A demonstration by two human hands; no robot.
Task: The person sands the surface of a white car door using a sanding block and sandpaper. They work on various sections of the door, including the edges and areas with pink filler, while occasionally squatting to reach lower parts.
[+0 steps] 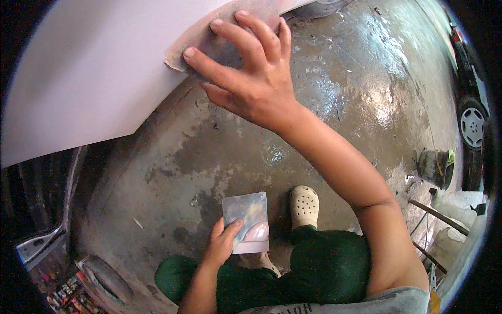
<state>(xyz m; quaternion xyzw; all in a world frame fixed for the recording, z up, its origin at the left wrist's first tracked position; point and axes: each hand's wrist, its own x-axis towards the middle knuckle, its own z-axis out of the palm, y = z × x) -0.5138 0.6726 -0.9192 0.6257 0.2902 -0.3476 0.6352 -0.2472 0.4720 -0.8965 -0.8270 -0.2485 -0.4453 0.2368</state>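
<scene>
My right hand reaches up to a white curved car panel, its fingers spread on a pinkish-grey patch along the lower edge; I cannot tell if anything lies under the fingertips. My left hand, low in the middle, grips a thin grey rectangular plate with a pale, glossy pinkish blob on its lower right, the thumb on top of the plate.
Below are wet, stained concrete, my cream clog and green-trousered knees. A bucket, metal bars and a dark car's wheel stand right; a dark ring-shaped object and clutter lie lower left.
</scene>
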